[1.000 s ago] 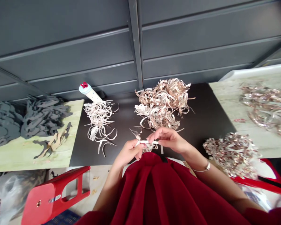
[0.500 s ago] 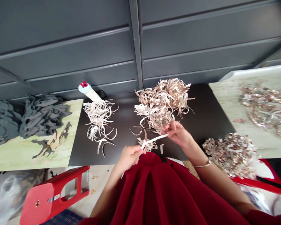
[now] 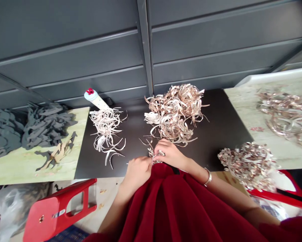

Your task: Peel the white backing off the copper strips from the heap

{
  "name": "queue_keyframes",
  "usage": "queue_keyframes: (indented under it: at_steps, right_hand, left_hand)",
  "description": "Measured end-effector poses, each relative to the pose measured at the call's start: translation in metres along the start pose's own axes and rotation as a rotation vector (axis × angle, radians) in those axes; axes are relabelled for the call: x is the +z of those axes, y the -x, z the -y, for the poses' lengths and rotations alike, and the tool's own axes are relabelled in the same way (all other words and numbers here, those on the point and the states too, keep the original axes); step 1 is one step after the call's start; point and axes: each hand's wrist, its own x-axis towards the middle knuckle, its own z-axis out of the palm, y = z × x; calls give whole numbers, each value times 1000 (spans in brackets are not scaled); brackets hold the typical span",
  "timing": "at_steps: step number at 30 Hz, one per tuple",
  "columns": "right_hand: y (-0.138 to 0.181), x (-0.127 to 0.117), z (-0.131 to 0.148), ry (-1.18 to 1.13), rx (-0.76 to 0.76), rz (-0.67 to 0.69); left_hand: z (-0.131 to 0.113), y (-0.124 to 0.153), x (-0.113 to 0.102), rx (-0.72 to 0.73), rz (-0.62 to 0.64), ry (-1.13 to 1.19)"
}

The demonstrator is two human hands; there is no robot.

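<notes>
The tabletop [image 3: 223, 134] is dark and sits against a grey ribbed metal wall [image 3: 140, 43], with a pile of curled white strips [image 3: 105, 132] to the left and a larger heap of curled copper-toned strips [image 3: 174, 112] straight ahead. A glue tube with a red cap [image 3: 94, 99] lies just beyond the white pile, its tip almost touching the strips. To the left, a green-painted board [image 3: 40, 164] carries dark grey cut shapes [image 3: 46, 126] and a few tan cut pieces [image 3: 57, 151]; to the right, a pale marbled board [image 3: 274, 90] holds looser coppery curls [image 3: 287, 116]. A round, speckled bunch of shredded strips [image 3: 249, 166] sits near the right board, above a red stool [image 3: 274, 196]. Another red stool [image 3: 57, 211] and a plastic bag [image 3: 12, 208] lie lower left. The folds of a dark red garment [image 3: 166, 201] fill the lower middle and block the view under the wrists. The left hand [image 3: 138, 171] and right hand [image 3: 169, 154] are curled close together at the tabletop's near edge, both pinching a small tuft of shiny strips [image 3: 157, 155] between them, much of it hidden by the fingers. A metal bangle [image 3: 207, 177] circles the right wrist.
</notes>
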Motion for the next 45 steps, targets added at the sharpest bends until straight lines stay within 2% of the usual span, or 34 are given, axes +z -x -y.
queue_keyframes:
  at_steps: [4, 8, 12, 17, 20, 25, 28, 33, 35, 39, 45]
  right_hand:
    - [-1, 4, 0, 32, 35, 98]
    - [2, 9, 1, 31, 54, 153]
    - [6, 12, -2, 53, 52, 173]
    - [14, 9, -1, 81, -7, 108]
    - [18, 9, 3, -41, -25, 29]
    - [16, 6, 8, -216, 102, -114]
    - [16, -1, 5, -330, 171, -74]
    - [18, -4, -5, -682, 276, 11]
    - [19, -2, -5, -643, 260, 29]
    - [17, 3, -1, -368, 196, 29]
    - [15, 8, 2, -89, 265, -53]
  left_hand:
    - [2, 0, 5, -16, -17, 19]
    - [4, -7, 13, -64, -6, 203]
    - [2, -17, 20, -53, -55, 424]
    - [-2, -20, 23, -65, -92, 511]
    - [-4, -18, 23, -68, -134, 565]
    - [-1, -16, 27, -99, -172, 727]
    - [3, -14, 33, -109, -138, 891]
    - [10, -12, 38, -85, -6, 1098]
    - [12, -14, 36, -27, 12, 1061]
    - [11, -22, 32, 7, 19, 887]
    - [4, -29, 33, -63, -186, 676]
